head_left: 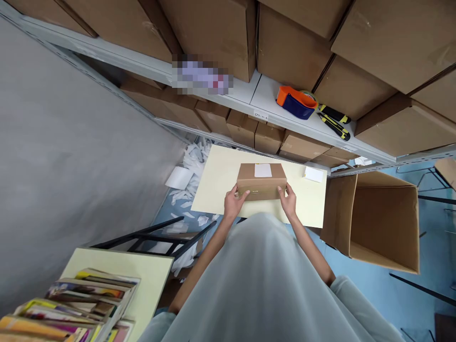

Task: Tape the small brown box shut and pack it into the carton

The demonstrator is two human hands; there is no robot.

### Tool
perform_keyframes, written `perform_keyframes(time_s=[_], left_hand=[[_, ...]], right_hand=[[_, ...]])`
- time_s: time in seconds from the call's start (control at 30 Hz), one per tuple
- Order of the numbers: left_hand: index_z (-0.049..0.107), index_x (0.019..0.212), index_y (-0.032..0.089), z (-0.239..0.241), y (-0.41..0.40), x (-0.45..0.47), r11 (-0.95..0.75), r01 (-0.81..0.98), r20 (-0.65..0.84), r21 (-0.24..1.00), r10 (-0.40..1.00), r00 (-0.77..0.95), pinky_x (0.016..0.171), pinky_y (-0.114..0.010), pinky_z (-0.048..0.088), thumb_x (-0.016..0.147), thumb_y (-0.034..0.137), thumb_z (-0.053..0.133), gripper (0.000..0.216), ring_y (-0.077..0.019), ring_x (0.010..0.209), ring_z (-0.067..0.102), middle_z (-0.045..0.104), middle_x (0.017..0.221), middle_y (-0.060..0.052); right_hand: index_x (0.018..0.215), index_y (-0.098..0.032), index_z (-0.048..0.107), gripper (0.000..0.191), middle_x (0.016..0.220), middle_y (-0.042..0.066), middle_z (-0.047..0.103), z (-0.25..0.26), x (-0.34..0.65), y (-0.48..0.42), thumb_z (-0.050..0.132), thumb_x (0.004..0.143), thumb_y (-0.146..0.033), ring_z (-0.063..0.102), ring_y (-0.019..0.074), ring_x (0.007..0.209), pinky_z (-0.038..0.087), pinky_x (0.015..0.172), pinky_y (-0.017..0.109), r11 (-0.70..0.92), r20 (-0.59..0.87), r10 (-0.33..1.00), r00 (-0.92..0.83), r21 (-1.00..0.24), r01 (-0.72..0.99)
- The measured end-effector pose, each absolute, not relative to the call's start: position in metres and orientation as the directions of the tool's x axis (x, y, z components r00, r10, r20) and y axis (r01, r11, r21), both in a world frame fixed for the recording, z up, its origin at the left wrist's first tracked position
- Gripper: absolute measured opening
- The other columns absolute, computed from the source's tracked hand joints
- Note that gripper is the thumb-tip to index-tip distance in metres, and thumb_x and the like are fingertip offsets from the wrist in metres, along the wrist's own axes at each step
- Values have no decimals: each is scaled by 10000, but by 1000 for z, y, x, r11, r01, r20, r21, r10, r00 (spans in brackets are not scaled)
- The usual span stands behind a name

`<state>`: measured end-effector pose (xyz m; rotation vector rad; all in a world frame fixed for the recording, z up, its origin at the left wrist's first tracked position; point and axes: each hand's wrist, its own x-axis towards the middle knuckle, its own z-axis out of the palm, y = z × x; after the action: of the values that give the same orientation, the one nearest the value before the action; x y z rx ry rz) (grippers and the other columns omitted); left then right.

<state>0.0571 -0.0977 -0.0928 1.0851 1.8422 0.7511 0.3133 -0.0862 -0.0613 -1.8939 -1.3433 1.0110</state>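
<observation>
Cardboard box (261, 182), small and closed, with a white label (262, 170) on its top, stands in the middle of a pale yellow table (221, 183). The left hand (233, 204) holds its near left corner, with the thumb lying on the front face and the other fingers pressed against the left side. The right hand (288, 202) holds the near right corner in the same way, fingers close together along the side. Just to the right of the box, a small white pad (314, 174) lies on the table. Beside the table, on the right, stands a large open carton (377, 221). Behind the table, on a grey shelf (270, 102), lie an orange and blue tape dispenser (297, 101) and two yellow-black utility knives (335, 121). Scraps of white paper (190, 173) lie on the floor to the left.
</observation>
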Motion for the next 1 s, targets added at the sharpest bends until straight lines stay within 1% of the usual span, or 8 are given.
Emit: perform_keyframes(time_s=[0.1, 0.23, 0.33, 0.5, 0.6, 0.7, 0.87, 1.0], left_hand=[[731, 1426, 222, -89, -88, 58, 446, 402, -333, 800, 886, -322, 1075, -422, 591, 962, 467, 734, 525, -283, 1116, 765, 808, 1241, -102], [795, 1322, 173, -88, -71, 63, 483, 269, -410, 833, 866, -287, 1045, -395, 612, 930, 432, 789, 469, -298, 1155, 784, 826, 1252, -96], [842, 1204, 185, -86, -58, 63, 517, 343, -446, 784, 854, -267, 1051, -389, 604, 912, 450, 818, 395, -315, 1191, 780, 842, 1191, -83], [831, 1231, 217, -80, -46, 59, 439, 531, -387, 725, 897, -212, 1083, -388, 574, 988, 468, 732, 363, -309, 1218, 773, 845, 1170, -94], [738, 1397, 171, -81, -49, 53, 438, 523, -406, 731, 896, -181, 1094, -394, 572, 1008, 453, 705, 482, -302, 1240, 764, 815, 1267, -142], [627, 1513, 104, -84, -61, 48, 475, 457, -455, 752, 876, -162, 1067, -391, 597, 980, 470, 745, 657, -301, 1220, 773, 768, 1355, -207], [735, 1349, 153, -87, -77, 46, 448, 325, -466, 833, 884, -27, 1105, -378, 596, 942, 335, 776, 447, -282, 1257, 762, 786, 1352, -134], [757, 1326, 176, -82, -76, 46, 400, 291, -427, 869, 904, 34, 1125, -410, 591, 931, 314, 772, 419, -292, 1273, 755, 789, 1356, -92]], right_hand=[[1543, -164, 609, 685, 1467, 151, 726, -47, 321, -88, 452, 1049, -613, 717, 301, 1304, 564, 1102, 406, -331, -215, 938, 273, -788, 518], [1358, -171, 769, 616, 1331, 120, 804, -54, 336, -87, 557, 995, -621, 761, 355, 1236, 594, 1041, 409, -415, -270, 901, 339, -763, 496], [1252, -185, 834, 584, 1285, 117, 814, -68, 344, -84, 637, 944, -641, 763, 381, 1239, 595, 1056, 435, -493, -314, 858, 406, -723, 484], [1225, -222, 850, 533, 1281, 79, 814, -80, 351, -80, 643, 948, -626, 757, 373, 1259, 594, 1085, 449, -461, -296, 868, 398, -776, 430], [1266, -181, 827, 567, 1324, 124, 801, -78, 357, -88, 586, 994, -617, 761, 360, 1254, 585, 1106, 457, -430, -262, 880, 396, -794, 430], [1311, -148, 794, 597, 1332, 175, 793, -76, 356, -102, 620, 984, -616, 775, 342, 1218, 595, 1096, 454, -450, -253, 851, 461, -805, 388], [1243, -224, 833, 437, 1286, 102, 822, -75, 339, -120, 693, 956, -523, 797, 332, 1173, 626, 1051, 450, -459, -309, 853, 420, -827, 324], [1228, -242, 848, 413, 1248, 76, 831, -71, 331, -131, 738, 918, -491, 785, 362, 1213, 602, 1101, 502, -476, -298, 800, 520, -844, 249]])
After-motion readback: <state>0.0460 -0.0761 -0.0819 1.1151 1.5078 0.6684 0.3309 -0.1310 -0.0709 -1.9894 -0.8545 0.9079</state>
